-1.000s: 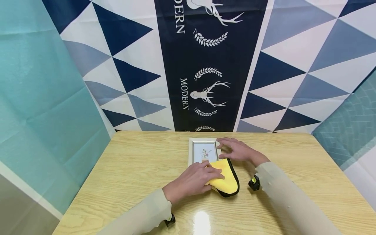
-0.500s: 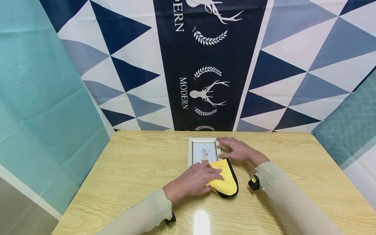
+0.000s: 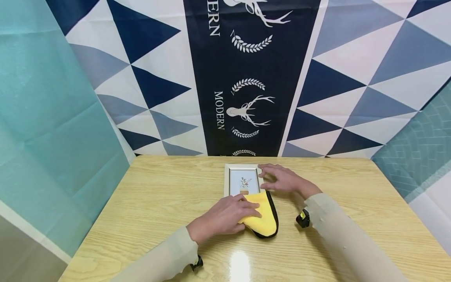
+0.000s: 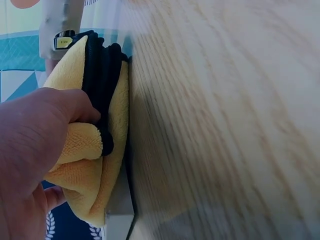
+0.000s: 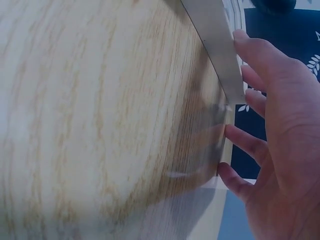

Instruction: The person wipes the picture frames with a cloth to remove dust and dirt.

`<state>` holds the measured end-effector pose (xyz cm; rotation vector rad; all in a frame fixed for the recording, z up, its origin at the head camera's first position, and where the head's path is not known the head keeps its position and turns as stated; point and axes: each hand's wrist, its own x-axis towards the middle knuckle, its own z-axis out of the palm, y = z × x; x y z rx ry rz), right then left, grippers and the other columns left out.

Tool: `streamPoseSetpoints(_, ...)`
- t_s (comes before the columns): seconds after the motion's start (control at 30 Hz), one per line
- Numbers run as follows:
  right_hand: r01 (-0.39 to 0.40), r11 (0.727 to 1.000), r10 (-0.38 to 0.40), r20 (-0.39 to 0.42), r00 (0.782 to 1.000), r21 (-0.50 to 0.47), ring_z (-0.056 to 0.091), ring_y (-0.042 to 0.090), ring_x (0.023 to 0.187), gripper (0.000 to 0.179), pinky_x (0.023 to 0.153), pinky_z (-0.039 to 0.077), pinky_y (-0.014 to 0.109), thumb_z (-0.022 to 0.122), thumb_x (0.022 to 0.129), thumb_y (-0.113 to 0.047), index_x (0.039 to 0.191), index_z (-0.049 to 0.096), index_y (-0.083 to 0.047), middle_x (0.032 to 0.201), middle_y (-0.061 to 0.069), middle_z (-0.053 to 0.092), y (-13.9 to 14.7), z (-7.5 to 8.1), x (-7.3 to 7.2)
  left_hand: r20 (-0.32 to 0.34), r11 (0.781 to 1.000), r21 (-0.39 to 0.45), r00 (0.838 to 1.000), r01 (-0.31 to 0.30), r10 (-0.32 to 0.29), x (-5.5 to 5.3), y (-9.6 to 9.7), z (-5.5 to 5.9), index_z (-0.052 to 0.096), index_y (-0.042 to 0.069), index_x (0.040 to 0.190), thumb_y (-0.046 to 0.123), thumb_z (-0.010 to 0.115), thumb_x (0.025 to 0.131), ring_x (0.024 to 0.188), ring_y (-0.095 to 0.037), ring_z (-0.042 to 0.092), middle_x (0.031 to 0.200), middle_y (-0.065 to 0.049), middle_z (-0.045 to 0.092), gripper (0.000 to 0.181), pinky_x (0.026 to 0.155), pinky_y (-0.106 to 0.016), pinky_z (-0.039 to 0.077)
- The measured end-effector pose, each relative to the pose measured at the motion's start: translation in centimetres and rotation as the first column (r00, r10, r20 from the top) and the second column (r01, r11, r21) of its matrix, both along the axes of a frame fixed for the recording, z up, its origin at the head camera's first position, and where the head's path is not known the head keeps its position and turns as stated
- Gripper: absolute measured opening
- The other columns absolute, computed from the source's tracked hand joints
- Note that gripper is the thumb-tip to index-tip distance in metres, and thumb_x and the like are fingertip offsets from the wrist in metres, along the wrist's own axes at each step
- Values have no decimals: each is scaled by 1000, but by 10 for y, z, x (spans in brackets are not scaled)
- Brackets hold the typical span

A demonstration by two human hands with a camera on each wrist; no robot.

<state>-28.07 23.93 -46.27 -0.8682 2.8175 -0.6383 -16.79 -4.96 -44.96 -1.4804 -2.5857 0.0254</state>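
Note:
A pale picture frame with a small potted-plant print lies flat near the back of the table. My left hand grips a folded yellow cloth with black edging, which covers the frame's near part. Seen from the left wrist, the thumb pinches the bunched cloth against the fingers. At the frame's upper right corner rests my right hand, its fingers spread and loosely bent. In the right wrist view, some fingertips touch the frame's edge, while two others are down by the tabletop.
The light wood table ends at a patterned wall cloth close behind the frame. A teal sheet hangs on the left. Both sleeves carry a small black device, one at the right wrist.
My left hand has slid a little to the left with the yellow cloth, baring slightly more of the print. The right hand stays at the frame's corner.

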Motion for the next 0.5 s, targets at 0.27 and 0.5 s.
streamPoseSetpoints(0.27,-1,1000,1,-4,1000,3,45,54,163,34,128,36,80,76,105,-46,126,77,-19,177,21,49,0,3,1,75,997,71,997,-5,-1,1,-28,0,74,38,146,16,83,97,127,-13,70,160,14,69,54,91,-24,59)
streamPoseSetpoints(0.5,-26,1000,26,-3,1000,14,44,53,164,36,129,35,79,75,107,-45,130,76,-18,177,21,48,0,3,-1,103,990,137,995,-22,8,2,-55,-3,76,34,143,12,84,93,123,-15,71,157,11,72,55,93,-26,61)
